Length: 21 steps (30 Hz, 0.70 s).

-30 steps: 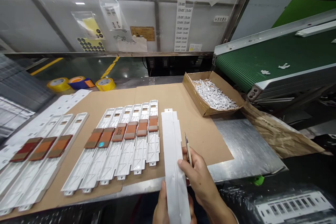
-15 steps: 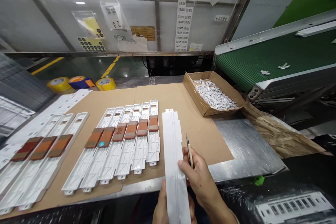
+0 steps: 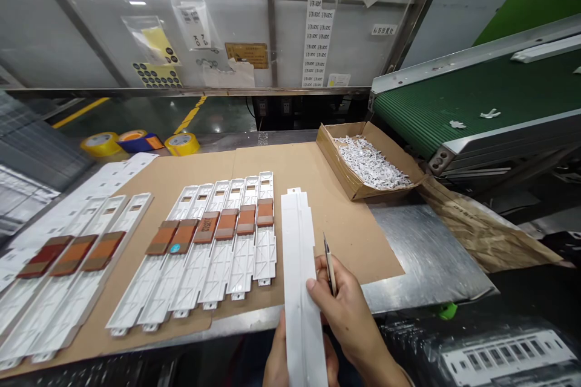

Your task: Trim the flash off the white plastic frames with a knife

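A long white plastic strip [image 3: 299, 290] with a stepped right edge stands out in front of me, its smooth side facing up. My left hand [image 3: 276, 354] is closed around its near end, fingers partly hidden beneath. With my right hand [image 3: 349, 308] I grip a slim craft knife [image 3: 331, 272], its pointed blade angled up and away. The thumb of that hand rests on the strip's right edge. To the left, several white ribbed strips [image 3: 213, 290] lie in a row, each with a reddish-brown block [image 3: 227, 225] across it.
Three more strips with blocks [image 3: 104, 251] lie farther left on the brown cardboard [image 3: 358, 242]. A cardboard box [image 3: 333, 160] of small white pieces stands at the back, beside a green conveyor belt [image 3: 417, 115]. Tape rolls [image 3: 181, 144] sit at the back left.
The craft knife's tip has shifted slightly to the right in my right hand. The strip and both hands are almost where they were.
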Available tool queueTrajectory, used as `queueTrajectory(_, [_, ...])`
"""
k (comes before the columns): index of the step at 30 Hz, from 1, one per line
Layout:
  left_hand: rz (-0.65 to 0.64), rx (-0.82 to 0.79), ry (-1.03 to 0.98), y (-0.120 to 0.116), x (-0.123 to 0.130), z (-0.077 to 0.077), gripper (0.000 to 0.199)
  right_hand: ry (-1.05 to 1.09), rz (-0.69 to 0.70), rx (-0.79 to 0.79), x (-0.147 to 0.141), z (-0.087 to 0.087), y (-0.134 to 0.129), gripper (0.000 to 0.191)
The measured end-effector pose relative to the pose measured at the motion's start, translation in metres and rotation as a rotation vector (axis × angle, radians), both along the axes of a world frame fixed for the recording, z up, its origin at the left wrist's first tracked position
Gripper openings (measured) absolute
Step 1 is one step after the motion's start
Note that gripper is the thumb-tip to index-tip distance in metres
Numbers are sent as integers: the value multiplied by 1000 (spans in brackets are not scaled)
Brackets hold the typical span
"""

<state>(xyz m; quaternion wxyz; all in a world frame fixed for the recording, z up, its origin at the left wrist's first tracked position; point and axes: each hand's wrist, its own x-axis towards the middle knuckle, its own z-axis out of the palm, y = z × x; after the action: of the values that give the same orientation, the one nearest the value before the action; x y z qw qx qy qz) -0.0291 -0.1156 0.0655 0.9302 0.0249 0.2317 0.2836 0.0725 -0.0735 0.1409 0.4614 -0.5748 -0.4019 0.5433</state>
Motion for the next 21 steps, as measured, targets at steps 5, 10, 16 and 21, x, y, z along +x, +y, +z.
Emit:
queueTrajectory(5, [-23,83,43,3,-2,3,71,-6,7,23,0,-1,-3,18])
queueTrajectory(10, [-20,101,51,3,-2,2,73,9,47,65,-2,-2,-5,17])
queueTrajectory(16, [-55,68,44,2,-5,-2,68,-60,49,84,-2,0,-7,22])
queueTrajectory(21, [-70,26,33,0,-4,-6,62,-133,65,90,0,-3,-8,19])
